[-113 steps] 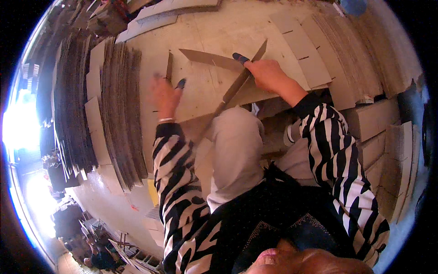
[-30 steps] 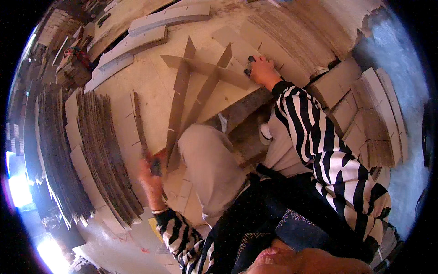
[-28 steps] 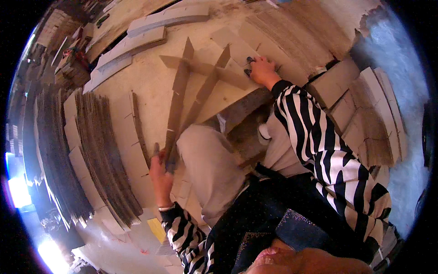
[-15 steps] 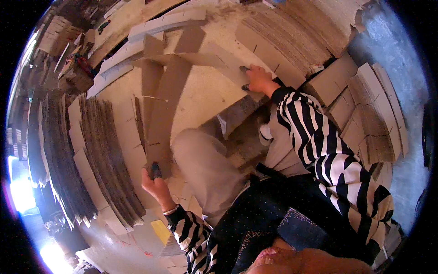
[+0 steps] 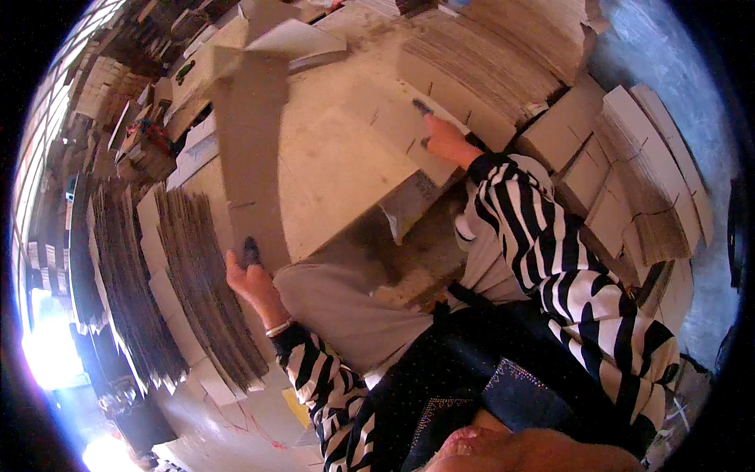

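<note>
My left hand [image 5: 253, 282], with a dark cover on its thumb, is closed on the near end of a long brown cardboard strip [image 5: 253, 141]. The strip reaches away from me over the left part of the worktable [image 5: 322, 173], and other pieces cross near its far end. My right hand [image 5: 448, 140] has its index finger and thumb stretched apart, both in dark finger covers. It rests at the right edge of a flat slotted cardboard sheet [image 5: 385, 126] on the table.
Tall stacks of cardboard pieces [image 5: 185, 275] stand at my left. A thick cardboard stack [image 5: 480, 71] lies beyond my right hand, with more slotted pieces [image 5: 641, 173] at the far right. Pale cardboard strips [image 5: 295, 39] sit at the table's far side. My knees are at its near edge.
My left hand has moved a little away and left, and the long strip has swung left with its far end farther off. The right hand stays nearly in place, its index finger stretched farther out.
</note>
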Tool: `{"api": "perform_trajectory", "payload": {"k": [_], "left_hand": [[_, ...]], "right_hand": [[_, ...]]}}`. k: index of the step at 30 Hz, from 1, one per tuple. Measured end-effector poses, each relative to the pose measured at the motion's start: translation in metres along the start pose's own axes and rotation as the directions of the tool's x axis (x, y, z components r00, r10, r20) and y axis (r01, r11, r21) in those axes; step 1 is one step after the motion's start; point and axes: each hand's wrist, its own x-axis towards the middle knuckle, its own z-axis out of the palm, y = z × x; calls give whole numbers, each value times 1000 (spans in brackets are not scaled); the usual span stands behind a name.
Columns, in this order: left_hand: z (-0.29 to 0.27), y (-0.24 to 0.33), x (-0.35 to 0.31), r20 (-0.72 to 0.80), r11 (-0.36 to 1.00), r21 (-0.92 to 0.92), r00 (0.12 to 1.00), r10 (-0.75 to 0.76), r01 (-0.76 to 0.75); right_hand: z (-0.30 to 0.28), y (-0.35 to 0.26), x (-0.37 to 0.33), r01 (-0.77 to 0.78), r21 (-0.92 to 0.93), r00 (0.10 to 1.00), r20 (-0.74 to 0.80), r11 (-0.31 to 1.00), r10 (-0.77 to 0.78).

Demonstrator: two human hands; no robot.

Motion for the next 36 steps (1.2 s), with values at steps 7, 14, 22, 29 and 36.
{"api": "perform_trajectory", "payload": {"k": [7,14,22,29,36], "left_hand": [[39,-78,-12,397,872,477,912,-106,-106],[57,-99,-13,263,851,524,945,-197,31],[61,-80,9,169,479,857,982,83,-188],[78,-87,19,205,425,882,978,38,-201],[55,-107,47,166,380,910,986,23,-162]], "right_hand": [[-50,2,-18,169,40,775,-623,985,-108],[-65,-98,-76,454,28,820,-404,891,-405],[-13,-181,-67,670,66,742,-79,739,-666],[-1,-179,-40,663,-15,745,109,749,-658],[-3,-218,-52,750,-92,659,189,655,-728]]}}
